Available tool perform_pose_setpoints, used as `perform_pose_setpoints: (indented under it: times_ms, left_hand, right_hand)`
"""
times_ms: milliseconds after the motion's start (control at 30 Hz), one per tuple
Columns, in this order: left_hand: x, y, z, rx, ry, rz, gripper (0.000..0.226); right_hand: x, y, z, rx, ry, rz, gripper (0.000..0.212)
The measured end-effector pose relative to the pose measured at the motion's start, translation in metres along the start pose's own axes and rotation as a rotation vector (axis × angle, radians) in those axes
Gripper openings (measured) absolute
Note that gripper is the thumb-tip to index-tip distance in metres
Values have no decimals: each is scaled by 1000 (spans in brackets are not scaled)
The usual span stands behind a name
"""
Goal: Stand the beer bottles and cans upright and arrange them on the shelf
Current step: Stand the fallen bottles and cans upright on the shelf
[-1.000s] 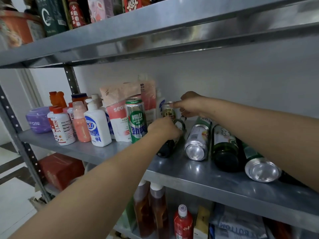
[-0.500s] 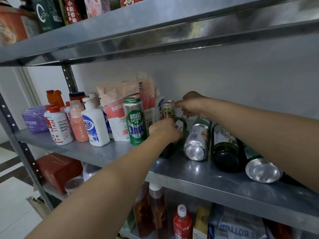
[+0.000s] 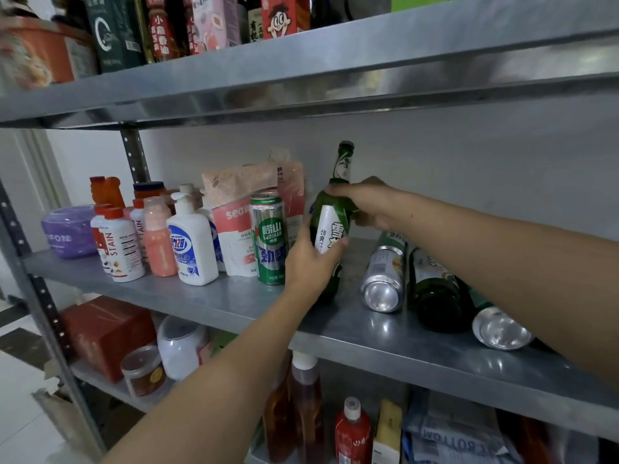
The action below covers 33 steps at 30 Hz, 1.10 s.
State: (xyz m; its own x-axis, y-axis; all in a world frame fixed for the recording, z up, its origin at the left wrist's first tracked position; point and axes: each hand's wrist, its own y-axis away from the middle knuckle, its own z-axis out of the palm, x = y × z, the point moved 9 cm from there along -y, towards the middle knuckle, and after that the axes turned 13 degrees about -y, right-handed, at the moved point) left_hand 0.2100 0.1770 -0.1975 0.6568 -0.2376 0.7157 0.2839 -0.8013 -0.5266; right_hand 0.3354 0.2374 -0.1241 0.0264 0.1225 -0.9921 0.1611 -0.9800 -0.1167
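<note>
A green beer bottle (image 3: pixel 332 216) now stands nearly upright on the middle metal shelf (image 3: pixel 207 298). My left hand (image 3: pixel 310 259) grips its lower body and my right hand (image 3: pixel 363 202) holds its shoulder below the neck. Left of it a green Laoshan can (image 3: pixel 269 237) stands upright. To the right a silver can (image 3: pixel 385 274), a dark green bottle (image 3: pixel 435 296) and another can (image 3: pixel 500 328) lie on their sides with their bases toward me. The small can seen earlier is hidden behind the bottle and hands.
Detergent and stain-remover bottles (image 3: pixel 192 241), a pink pouch (image 3: pixel 234 229) and a purple tub (image 3: pixel 68 231) crowd the shelf's left part. The upper shelf (image 3: pixel 335 58) hangs low above the bottle's cap. Bottles and bags fill the lower shelf (image 3: pixel 351 430).
The lying green bottle has been lifted by both hands and tipped up to nearly upright beside the Laoshan can. The right hand moved from the small can to the bottle's shoulder.
</note>
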Motion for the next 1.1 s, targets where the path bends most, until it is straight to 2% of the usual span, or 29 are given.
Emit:
perform_pose_setpoints:
  times_ms: [67,133,267,333,467,533,633,767,1100]
  left_hand:
    - [-1,0,8,-31,156,23,71]
    - [-1,0,13,-60,296,50,74]
    - [-6,-8,17,-68,414,71,68]
    - [-10,-12,18,-68,409,66,68]
    - [-21,-14,23,-55,332,66,80]
    - [-23,-13,26,-62,277,49,82]
    - [-25,-11,25,-55,217,37,82]
    - [-25,-10,25,-79,178,38,80]
    - [-19,-5,20,-130,111,-67,63]
  right_hand:
    - [5,3,14,-121,-9,-2,47]
    - [2,5,21,-145,56,-73,38]
    - [-4,10,28,-151,201,-140,50]
    - [-8,10,31,-137,267,-175,49]
    - [-13,12,37,-95,305,-255,31]
    - [-10,10,37,-55,305,-279,32]
    - [-7,8,36,-3,325,-287,52]
    - [-5,6,35,13,331,-291,63]
    - [-2,4,36,10,345,-293,68]
